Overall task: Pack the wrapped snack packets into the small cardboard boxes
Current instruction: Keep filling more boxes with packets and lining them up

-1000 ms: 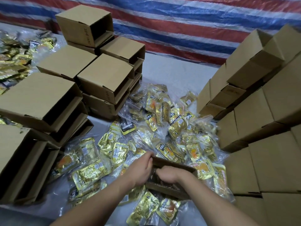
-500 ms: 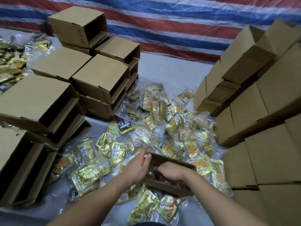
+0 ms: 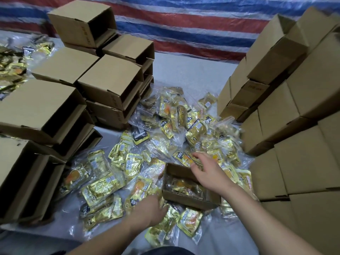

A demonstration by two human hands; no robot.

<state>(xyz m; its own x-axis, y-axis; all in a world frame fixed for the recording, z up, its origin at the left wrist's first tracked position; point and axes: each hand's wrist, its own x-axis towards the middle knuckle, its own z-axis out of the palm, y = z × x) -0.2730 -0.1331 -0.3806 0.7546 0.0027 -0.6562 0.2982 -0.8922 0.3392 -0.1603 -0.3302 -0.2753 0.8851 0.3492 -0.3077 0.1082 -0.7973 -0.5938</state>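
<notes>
Gold packets [image 3: 103,188] hide left hand's [image 3: 147,210] fingers, grip unclear; right hand [image 3: 207,170] spread above box [image 3: 189,199].

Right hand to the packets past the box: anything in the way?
Nothing visible. The right hand reaches over the open box's far rim, fingers spread just above the packets. The box top is open, packets already inside.

backdrop: red-blue-white striped tarp [image 3: 184,21] | surface: pale grey sheet [image 3: 193,74]
</notes>
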